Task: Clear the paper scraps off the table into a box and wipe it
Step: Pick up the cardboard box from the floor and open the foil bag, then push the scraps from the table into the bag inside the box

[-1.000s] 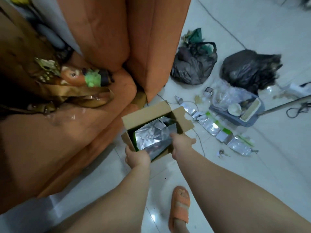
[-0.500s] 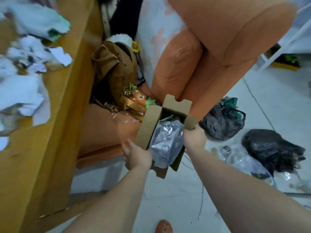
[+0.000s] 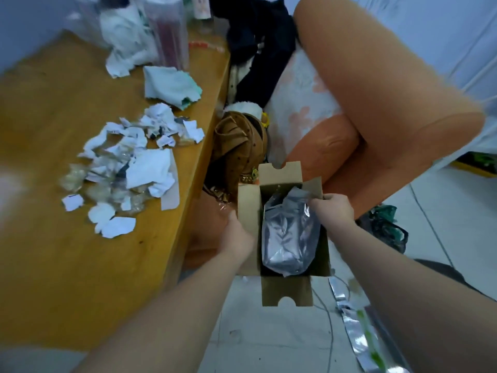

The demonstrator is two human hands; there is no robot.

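Note:
I hold an open brown cardboard box (image 3: 248,211) in the air beside the wooden table (image 3: 80,278). My left hand (image 3: 238,235) grips its left wall. My right hand (image 3: 333,211) grips the right rim near a flap. A crumpled silver foil bag (image 3: 289,238) lies inside the box. A heap of torn white paper scraps (image 3: 129,168) covers the middle of the table near its right edge. A pale green cloth (image 3: 169,86) lies behind the scraps.
An orange sofa (image 3: 376,117) stands right of the table, with a brown bag (image 3: 239,149) and dark clothes (image 3: 258,44) on it. Plastic bags and bottles (image 3: 150,30) crowd the table's far end. Foil strips (image 3: 357,332) and a dark bag (image 3: 387,230) lie on the tiled floor.
The box has risen from near the floor up to table height, both hands still on it. My view has swung left, and the table with its scraps has come into sight.

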